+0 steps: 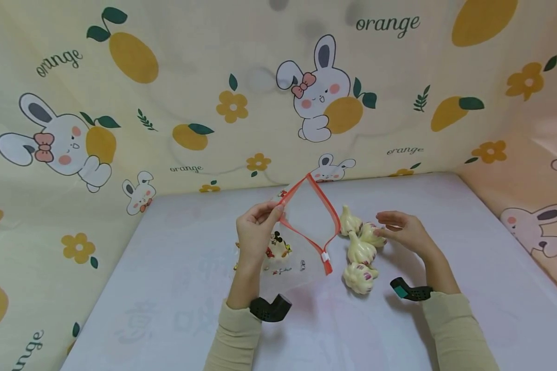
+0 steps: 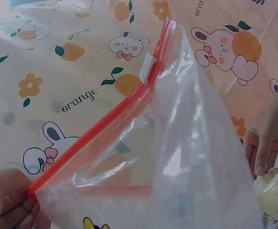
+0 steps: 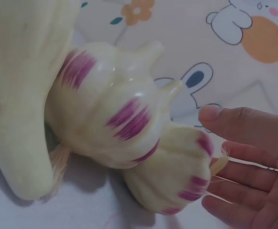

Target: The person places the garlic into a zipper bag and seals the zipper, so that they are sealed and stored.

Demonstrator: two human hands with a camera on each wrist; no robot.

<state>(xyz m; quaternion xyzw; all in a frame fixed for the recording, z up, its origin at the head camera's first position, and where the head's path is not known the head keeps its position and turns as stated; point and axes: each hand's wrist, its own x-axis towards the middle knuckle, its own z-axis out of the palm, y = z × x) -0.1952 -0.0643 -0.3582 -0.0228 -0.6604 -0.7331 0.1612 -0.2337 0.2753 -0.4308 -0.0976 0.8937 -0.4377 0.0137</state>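
A clear zip bag [image 1: 301,257] with a red rim and cartoon prints hangs with its mouth spread apart. My left hand [image 1: 258,229] pinches the red edge of its mouth, thumb against fingers. On the rim sits a white slider [image 2: 147,67]. Several garlic bulbs [image 1: 362,251], cream with purple streaks, lie in a cluster just right of the bag. My right hand [image 1: 406,234] is at the right side of the cluster, thumb and fingers spread around the end of one bulb [image 3: 177,167]. Whether its fingertips touch that bulb, I cannot tell.
The bulbs lie on a white-covered table [image 1: 167,309]. Behind it hangs a cream cloth [image 1: 190,67] printed with rabbits and oranges, and a peach one [image 1: 538,154] stands along the right. A black wrist camera [image 1: 271,308] is strapped to each forearm.
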